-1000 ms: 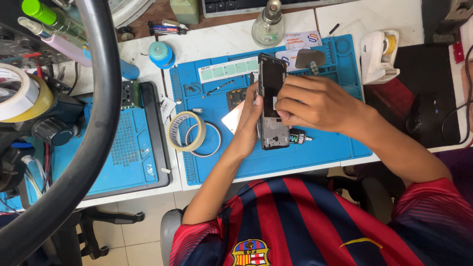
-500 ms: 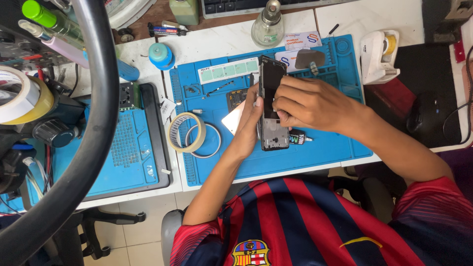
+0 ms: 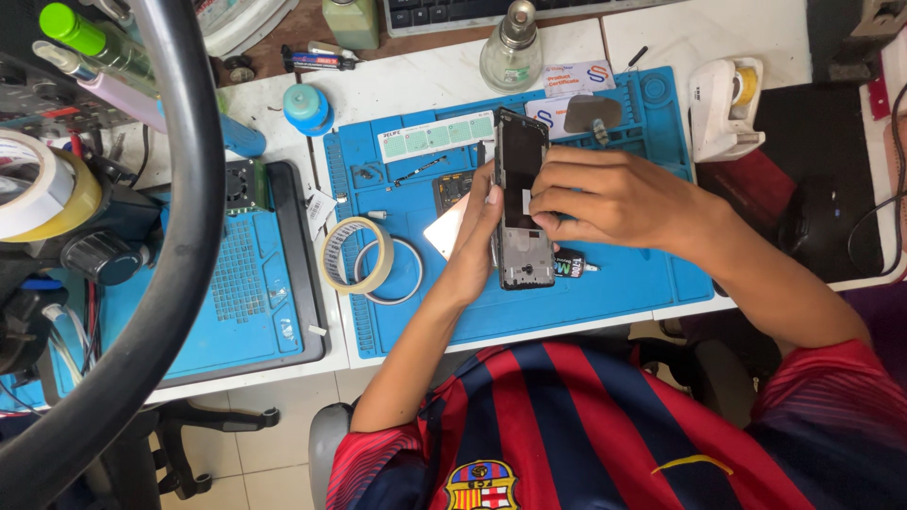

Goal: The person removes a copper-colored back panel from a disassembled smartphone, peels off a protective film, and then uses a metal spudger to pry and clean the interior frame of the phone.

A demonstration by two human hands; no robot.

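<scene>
While we've got the phone lying flat on the blue mat, the left hand is clamped along its left edge, thumb and fingers closed on the frame, probably so it can't skate around on the silicone. The right hand comes in from the other side with its fingertips pinched down on the middle of the phone, right where the dark screen end meets the bare grey frame end. Whether there's a tiny part or a tool between those fingertips, we can't tell; it's too small to make out.

Everything else seems parked within easy reach of the phone. A small black glue tube pokes out just right of its lower end, touching or nearly so. A white card sits just left, half under the left hand. Two tape rolls lie further left on the mat, out of the way. Above the phone there's a label strip and a grey pick, and beyond the mat's top edge a glass bottle. Well off to the right sits a white tape dispenser.
</scene>
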